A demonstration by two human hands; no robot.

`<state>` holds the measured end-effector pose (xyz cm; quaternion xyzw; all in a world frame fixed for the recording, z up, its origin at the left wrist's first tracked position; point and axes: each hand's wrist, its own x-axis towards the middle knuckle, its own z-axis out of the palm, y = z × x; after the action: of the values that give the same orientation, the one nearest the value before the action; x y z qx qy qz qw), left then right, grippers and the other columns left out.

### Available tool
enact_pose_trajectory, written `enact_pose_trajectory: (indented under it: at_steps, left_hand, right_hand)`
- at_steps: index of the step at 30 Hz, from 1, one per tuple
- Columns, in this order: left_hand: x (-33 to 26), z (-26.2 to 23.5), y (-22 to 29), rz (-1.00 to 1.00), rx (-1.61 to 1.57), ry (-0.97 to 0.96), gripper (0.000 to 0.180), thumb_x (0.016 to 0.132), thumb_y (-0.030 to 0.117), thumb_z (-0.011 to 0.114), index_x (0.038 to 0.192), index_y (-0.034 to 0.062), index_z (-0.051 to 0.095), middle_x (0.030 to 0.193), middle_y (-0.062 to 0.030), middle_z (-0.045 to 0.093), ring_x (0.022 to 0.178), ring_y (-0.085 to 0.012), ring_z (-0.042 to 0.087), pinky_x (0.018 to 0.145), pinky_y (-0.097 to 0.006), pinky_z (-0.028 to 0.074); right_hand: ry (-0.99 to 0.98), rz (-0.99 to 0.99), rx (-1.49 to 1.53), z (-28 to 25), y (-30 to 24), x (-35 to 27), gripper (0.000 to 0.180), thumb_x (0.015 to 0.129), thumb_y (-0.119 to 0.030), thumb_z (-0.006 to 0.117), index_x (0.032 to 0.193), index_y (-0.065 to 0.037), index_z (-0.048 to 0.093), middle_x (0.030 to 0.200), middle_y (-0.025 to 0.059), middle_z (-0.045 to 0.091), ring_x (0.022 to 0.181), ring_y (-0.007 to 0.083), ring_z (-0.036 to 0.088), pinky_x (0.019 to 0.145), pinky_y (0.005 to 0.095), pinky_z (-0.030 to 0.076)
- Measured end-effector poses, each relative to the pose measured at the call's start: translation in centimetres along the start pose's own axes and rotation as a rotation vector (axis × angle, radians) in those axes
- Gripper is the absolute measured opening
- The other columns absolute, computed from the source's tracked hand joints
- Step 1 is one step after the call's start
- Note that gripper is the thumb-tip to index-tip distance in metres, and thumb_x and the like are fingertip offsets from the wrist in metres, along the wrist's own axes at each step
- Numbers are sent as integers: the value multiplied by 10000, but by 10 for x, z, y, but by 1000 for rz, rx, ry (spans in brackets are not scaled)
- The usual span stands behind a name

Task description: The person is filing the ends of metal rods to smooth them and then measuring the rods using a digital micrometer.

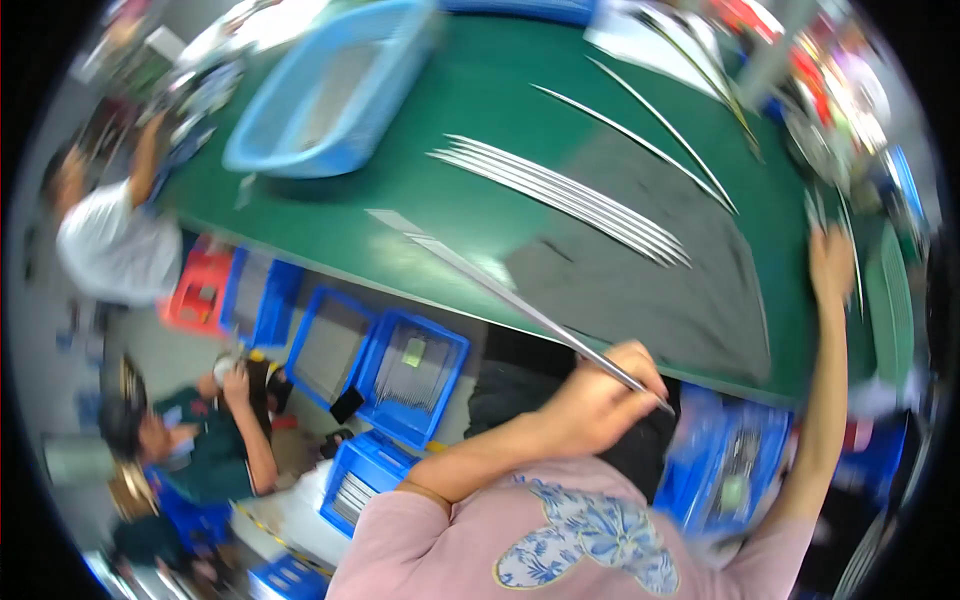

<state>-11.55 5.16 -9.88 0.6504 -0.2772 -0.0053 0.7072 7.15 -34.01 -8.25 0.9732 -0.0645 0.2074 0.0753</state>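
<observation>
Long, thin silver metal rods [530, 315], seemingly two close together, slant across the table's near edge, with my left hand [605, 395] closed round their near end. At the far right, my right hand [832, 262] reaches out over the tabletop, its fingers together on the ends of other thin metal rods [815, 207]; blur hides the exact grip. Another rod [856, 255] lies beside that hand. Between my hands, a row of several metal rods [565, 195] rests partly on a dark grey cloth [640, 300]. Two more rods [640, 145] lie apart beyond the row.
A light blue plastic basket [250, 150] stands on the green table [480, 75] at the far left. Blue bins [412, 375] sit below the table's left side, and another bin [735, 470] is below right. People [205, 430] work at left. Clutter [825, 100] crowds the right edge.
</observation>
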Motion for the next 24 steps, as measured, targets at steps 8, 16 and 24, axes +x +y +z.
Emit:
enact_pose_trajectory:
  at_steps: [8,16,24]
  left_hand:
    - [15,6,14,-261,-597,238,101,940,72,532,976,-19,508,968,-167,577,887,-228,633,772,-309,538]
    - [16,16,18,-402,-568,197,187,961,147,508,1029,-26,534,986,-157,589,849,-196,594,747,-303,488]
    - [53,-5,36,154,890,-135,223,706,54,708,924,35,668,846,-70,592,704,-263,580,682,-372,462]
  right_hand:
    - [-190,-492,1146,-120,-141,-147,129,797,-149,653,853,-34,670,733,99,612,656,247,589,584,355,454]
    - [-75,-467,1139,-126,-151,-171,92,738,-102,713,753,-67,629,631,66,583,542,256,576,485,356,448]
    - [-53,-476,1249,-105,-134,-153,85,738,-49,711,760,-39,629,627,86,578,552,271,577,495,349,452]
